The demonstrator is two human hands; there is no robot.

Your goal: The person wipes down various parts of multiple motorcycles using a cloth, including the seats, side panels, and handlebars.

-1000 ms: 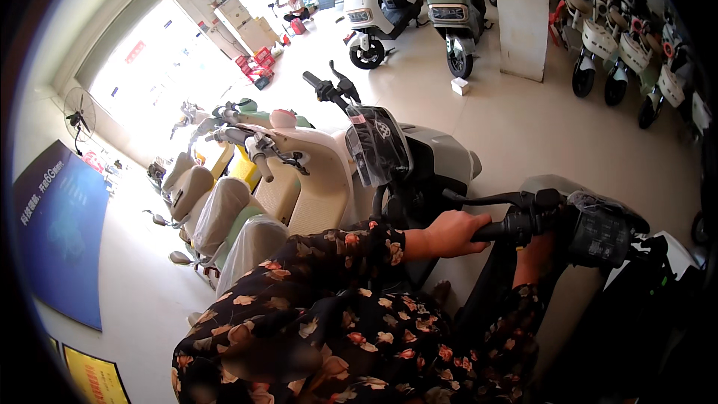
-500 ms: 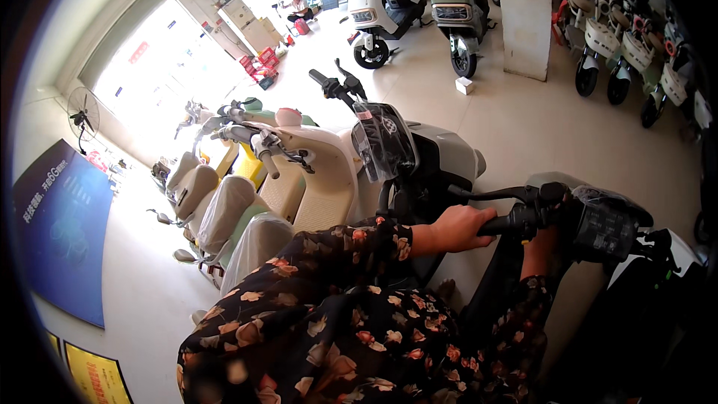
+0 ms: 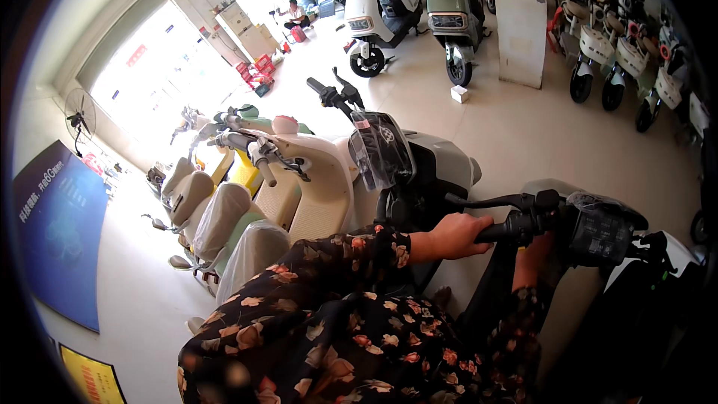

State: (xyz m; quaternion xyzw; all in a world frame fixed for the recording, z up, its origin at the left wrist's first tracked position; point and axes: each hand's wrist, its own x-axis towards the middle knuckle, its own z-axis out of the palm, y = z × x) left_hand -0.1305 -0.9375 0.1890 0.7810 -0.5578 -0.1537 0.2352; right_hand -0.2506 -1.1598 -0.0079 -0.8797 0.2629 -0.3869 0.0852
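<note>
The left hand (image 3: pixel 453 238) is gripping the outer end of a black handlebar grip (image 3: pixel 498 233), fingers curled closed around it. This grip is sitting right of centre, just left of a film-wrapped display (image 3: pixel 598 238); a brake lever (image 3: pixel 486 201) is extending alongside. The right hand (image 3: pixel 534 253) is reaching behind the switch housing (image 3: pixel 528 226); its fingers are hidden, so its hold cannot be determined. A cream scooter (image 3: pixel 323 191) is standing to the left.

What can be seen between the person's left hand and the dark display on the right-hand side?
In the head view, the black grip and then the switch housing lie between the left hand and the dark display.
</note>
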